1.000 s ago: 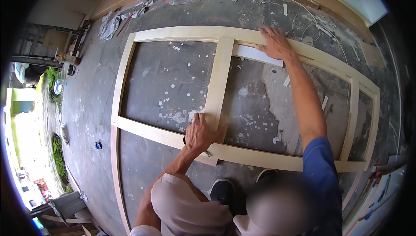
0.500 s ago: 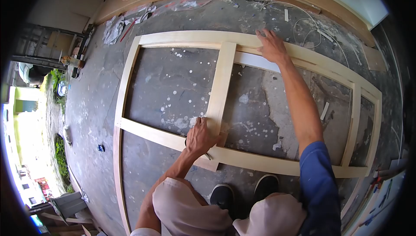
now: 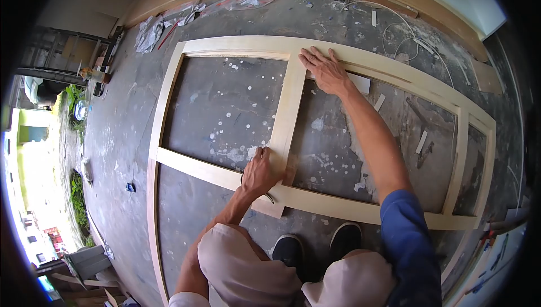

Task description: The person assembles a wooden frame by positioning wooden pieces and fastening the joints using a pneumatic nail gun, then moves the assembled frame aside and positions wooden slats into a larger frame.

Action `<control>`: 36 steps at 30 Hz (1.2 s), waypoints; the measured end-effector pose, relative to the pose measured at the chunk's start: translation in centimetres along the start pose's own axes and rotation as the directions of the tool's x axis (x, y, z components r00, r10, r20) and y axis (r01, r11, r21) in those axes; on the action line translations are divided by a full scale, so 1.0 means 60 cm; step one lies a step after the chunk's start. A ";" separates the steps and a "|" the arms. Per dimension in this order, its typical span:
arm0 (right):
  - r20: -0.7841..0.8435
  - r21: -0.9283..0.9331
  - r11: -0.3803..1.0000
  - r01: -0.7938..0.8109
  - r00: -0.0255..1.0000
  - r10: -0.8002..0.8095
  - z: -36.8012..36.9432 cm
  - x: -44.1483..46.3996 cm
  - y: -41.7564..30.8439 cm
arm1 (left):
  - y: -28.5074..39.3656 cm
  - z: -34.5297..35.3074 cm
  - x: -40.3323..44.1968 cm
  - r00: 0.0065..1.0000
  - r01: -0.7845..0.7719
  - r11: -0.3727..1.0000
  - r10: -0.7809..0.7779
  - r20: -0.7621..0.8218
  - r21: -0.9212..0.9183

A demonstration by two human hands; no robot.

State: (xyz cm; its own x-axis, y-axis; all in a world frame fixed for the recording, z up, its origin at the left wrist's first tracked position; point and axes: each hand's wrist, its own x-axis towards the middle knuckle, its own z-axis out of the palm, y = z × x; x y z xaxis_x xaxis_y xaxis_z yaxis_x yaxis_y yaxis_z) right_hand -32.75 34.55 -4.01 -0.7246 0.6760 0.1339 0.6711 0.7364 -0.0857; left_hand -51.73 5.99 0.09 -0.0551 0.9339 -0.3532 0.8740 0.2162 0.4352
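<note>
A large pale wooden frame [image 3: 338,208] lies on the floor, split into several openings by crosspieces. My left hand [image 3: 259,173] is closed at the lower end of the middle crosspiece [image 3: 289,104]; a thin dark curved item pokes out below it, and what it grips is mostly hidden. My right hand [image 3: 326,71] rests with fingers spread on the top rail [image 3: 236,43], by the crosspiece's upper end. A white strip [image 3: 359,84] shows beside the right wrist. Under the lower joint, a small flat wooden piece [image 3: 269,208] sticks out.
Crumpled paper [image 3: 149,33] and a red stick [image 3: 168,35] lie at the upper left. Thin cable [image 3: 401,24] coils at the upper right. A wooden board [image 3: 486,76] lies beyond the frame. My shoes [image 3: 345,239] are just below the lower rail. Tools lie at the lower right.
My right hand has moved left along the top rail to the middle crosspiece. My left hand stays closed at the lower joint.
</note>
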 end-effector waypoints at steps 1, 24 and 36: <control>0.015 -0.017 0.998 -0.057 0.998 0.058 -0.005 -0.003 -0.005 | -0.004 -0.003 -0.006 1.000 -0.012 1.000 0.012 -0.022 0.005; -0.004 0.381 0.844 -0.378 0.912 0.410 -0.002 -0.152 -0.310 | -0.062 -0.025 -0.110 0.988 -0.148 0.989 0.149 0.043 -0.033; -0.020 0.348 0.742 -0.573 0.787 0.617 0.045 -0.077 -0.323 | -0.082 0.002 -0.111 0.973 -0.228 0.973 0.227 0.031 0.037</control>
State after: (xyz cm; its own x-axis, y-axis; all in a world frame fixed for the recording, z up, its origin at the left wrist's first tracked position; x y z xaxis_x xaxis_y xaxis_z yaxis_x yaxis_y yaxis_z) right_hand -42.84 17.25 -5.63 -0.1530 0.9856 0.0720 0.8587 0.1686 -0.4839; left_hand -55.59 -1.34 0.23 0.1594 0.9493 -0.2710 0.8807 -0.0127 0.4736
